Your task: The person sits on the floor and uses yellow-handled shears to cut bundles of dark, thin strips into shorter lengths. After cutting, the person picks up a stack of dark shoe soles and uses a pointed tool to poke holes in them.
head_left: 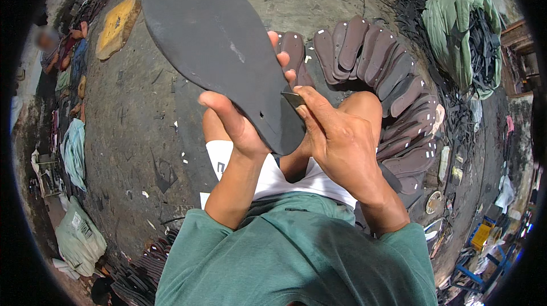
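A large dark grey sandal sole [211,32] is held up in front of me, its wide end pointing away to the upper left. My left hand [242,129] is closed around its narrower part, thumb on the left edge and fingertips showing past the right edge. Near that end the sole has a small hole. Between the thumb and fingers of my right hand [342,138] is a small flat metal blade [293,99], which lies against the sole's right edge. Several brown soles [379,58] with small white marks lie overlapping in an arc on the floor to my right.
A green sack [456,27] full of black strips stands at the far right, with scrap strips [407,12] around it. A yellow block [118,27] lies far left. More stacked soles [137,280] and a pale bag [80,237] are near left. A person sits at the left edge.
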Demonstrator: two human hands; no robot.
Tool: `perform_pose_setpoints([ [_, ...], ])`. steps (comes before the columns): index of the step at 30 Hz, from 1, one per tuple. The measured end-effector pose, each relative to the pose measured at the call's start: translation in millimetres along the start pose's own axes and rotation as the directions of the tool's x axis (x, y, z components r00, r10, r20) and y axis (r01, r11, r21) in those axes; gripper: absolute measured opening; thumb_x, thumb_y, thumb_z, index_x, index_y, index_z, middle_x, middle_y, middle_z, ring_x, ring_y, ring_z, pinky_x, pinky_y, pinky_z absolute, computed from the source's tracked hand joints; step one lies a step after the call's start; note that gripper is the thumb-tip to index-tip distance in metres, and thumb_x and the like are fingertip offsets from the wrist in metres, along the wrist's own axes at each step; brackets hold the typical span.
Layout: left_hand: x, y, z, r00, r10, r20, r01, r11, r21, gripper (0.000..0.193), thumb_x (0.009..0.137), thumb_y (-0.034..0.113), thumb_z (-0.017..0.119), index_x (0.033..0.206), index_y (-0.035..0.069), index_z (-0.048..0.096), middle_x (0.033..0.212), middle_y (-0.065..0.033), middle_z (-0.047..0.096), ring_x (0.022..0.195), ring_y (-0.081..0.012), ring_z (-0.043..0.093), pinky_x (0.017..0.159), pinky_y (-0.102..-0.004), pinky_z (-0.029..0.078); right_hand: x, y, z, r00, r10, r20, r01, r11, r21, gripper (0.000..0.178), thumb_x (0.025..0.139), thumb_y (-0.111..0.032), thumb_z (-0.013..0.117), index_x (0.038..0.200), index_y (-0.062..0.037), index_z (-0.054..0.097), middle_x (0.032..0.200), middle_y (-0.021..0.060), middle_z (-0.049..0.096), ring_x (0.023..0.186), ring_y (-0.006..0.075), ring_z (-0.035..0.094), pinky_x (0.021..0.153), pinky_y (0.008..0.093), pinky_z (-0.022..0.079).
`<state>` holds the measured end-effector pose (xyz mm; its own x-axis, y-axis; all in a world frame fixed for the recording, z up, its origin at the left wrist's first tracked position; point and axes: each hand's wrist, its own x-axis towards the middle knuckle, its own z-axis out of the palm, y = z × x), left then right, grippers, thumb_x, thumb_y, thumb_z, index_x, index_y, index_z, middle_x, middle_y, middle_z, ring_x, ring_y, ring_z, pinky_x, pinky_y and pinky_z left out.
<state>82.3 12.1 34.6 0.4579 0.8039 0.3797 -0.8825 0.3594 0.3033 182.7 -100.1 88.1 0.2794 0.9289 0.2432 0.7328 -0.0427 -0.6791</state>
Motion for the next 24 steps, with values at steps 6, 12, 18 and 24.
perform_pose_setpoints([
  [6,-3.1,3.7,0.9,0.994,-0.104,0.042,0.073,0.885,0.46,0.106,0.077,0.073,0.055,0.151,0.007,0.016,0.147,-0.0251,0.034,0.123,-0.0307,0.052,0.098,-0.041,0.052,2.8,7.7,3.8,0.992,-0.096,0.077,0.108,0.98,-0.166,0.037,0.09,-0.014,0.059,0.127,-0.0113,0.054,0.074,0.0135,0.067,0.061,0.0318,0.066,0.05,0.0434,0.048],
  [12,-5.1,2.1,6.4,0.985,-0.053,-0.165,0.103,0.946,0.307,0.113,0.071,0.074,0.06,0.148,0.001,0.021,0.146,-0.0186,0.038,0.12,-0.0233,0.054,0.099,-0.0346,0.051,-2.4,12.9,12.5,0.994,-0.101,0.043,0.102,0.994,-0.034,0.036,0.09,-0.014,0.059,0.125,-0.0089,0.054,0.073,0.0154,0.066,0.06,0.0337,0.065,0.05,0.0445,0.048],
  [18,-6.2,-5.8,-8.0,0.982,-0.05,-0.184,0.092,0.971,0.223,0.103,0.079,0.07,0.056,0.149,0.003,0.021,0.145,-0.0173,0.039,0.121,-0.0242,0.054,0.1,-0.0355,0.05,-15.4,26.5,18.7,0.995,0.0,0.098,0.001,1.0,-0.011,0.035,0.093,-0.016,0.058,0.127,-0.0088,0.053,0.07,0.0158,0.065,0.057,0.0341,0.064,0.048,0.0441,0.046],
  [24,27.4,-5.7,-77.6,0.913,-0.002,-0.407,0.264,0.764,0.588,0.078,0.094,0.053,0.052,0.152,0.013,0.019,0.15,-0.0143,0.035,0.129,-0.0295,0.048,0.102,-0.0378,0.047,-15.3,71.7,21.2,0.979,0.201,0.033,-0.204,0.972,0.117,0.041,0.094,-0.021,0.058,0.133,-0.0106,0.051,0.08,0.0151,0.07,0.059,0.0329,0.066,0.051,0.0411,0.051],
])
